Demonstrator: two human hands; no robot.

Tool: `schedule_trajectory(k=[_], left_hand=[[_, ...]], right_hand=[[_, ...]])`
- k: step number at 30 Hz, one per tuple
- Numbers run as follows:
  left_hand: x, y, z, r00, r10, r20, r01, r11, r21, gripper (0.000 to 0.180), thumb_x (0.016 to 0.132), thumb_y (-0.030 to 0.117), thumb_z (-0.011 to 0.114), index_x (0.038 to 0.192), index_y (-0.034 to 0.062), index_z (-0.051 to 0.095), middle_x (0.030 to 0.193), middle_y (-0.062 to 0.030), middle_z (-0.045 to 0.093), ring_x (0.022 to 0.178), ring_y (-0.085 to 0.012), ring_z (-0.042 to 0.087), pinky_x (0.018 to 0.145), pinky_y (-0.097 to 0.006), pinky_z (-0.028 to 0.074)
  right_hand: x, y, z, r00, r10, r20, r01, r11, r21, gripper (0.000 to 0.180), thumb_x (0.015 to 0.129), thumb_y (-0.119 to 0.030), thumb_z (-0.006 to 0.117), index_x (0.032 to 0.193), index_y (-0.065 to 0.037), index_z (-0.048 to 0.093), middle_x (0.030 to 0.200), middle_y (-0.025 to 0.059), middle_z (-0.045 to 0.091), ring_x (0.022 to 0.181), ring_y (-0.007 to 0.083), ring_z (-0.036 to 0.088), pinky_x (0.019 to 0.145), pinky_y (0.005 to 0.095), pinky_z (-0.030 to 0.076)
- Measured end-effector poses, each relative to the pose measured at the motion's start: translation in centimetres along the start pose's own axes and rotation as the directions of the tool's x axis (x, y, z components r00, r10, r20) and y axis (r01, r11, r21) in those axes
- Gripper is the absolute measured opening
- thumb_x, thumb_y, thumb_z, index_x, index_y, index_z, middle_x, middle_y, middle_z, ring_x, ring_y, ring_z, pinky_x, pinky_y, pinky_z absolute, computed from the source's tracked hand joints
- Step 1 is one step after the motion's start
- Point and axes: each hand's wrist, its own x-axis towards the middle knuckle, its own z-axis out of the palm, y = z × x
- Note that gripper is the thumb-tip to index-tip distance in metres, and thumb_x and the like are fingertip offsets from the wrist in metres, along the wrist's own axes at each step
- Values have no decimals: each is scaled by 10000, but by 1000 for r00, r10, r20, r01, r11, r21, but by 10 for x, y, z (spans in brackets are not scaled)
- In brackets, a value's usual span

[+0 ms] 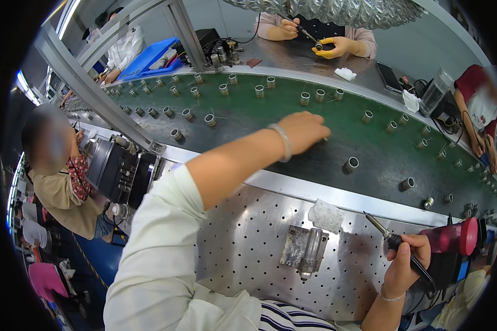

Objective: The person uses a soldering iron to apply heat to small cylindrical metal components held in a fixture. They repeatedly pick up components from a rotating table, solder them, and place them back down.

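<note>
My left hand reaches over the green conveyor belt. Its fingers curl downward, and whatever they may hold is hidden beneath them. Small metal cylinders with thin wire leads stand around it, among them one cylinder beyond the hand and another to its right. My right hand grips a soldering iron, tip pointing up and left, above the perforated metal worktop. On that worktop a shiny tube lies on a stained metal plate, beside a crumpled whitish pad.
A pink-red container stands right of my right hand. A metal rail divides worktop from belt. Across the belt, a person's hands hold another soldering iron and a part. A frame post rises at the left. Other people sit left and right.
</note>
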Motion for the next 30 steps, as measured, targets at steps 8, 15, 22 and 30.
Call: schedule_trajectory(k=[8,15,22,30], left_hand=[[-88,-65,-37,974,-217,71,216,976,20,387,738,32,637,1111,135,607,1040,-91,579,985,-311,559,838,-400,462],[-110,-61,-70,928,-350,-129,335,934,-123,550,711,24,691,1236,107,550,1109,-102,550,971,-283,557,790,-349,485],[-39,28,-36,977,-102,-187,43,955,-295,466,744,24,673,1195,96,582,1090,-104,547,916,-235,574,740,-340,486],[16,63,26,989,-93,-114,18,847,-531,381,733,16,701,1102,92,643,990,-82,591,820,-201,582,702,-293,481]], right_hand=[[-3,2,2,999,32,36,-32,999,14,197,821,-146,651,877,4,537,710,73,552,502,86,502,462,178,388],[-1,6,-6,996,83,-5,-83,993,82,151,824,-106,638,873,7,552,726,81,575,520,92,530,484,184,420],[6,4,2,982,189,26,-190,976,107,119,813,-25,661,885,26,582,739,80,616,568,87,581,527,187,475],[9,3,1,986,165,33,-168,973,159,102,810,-8,660,866,37,588,734,83,621,562,86,583,513,180,468]])
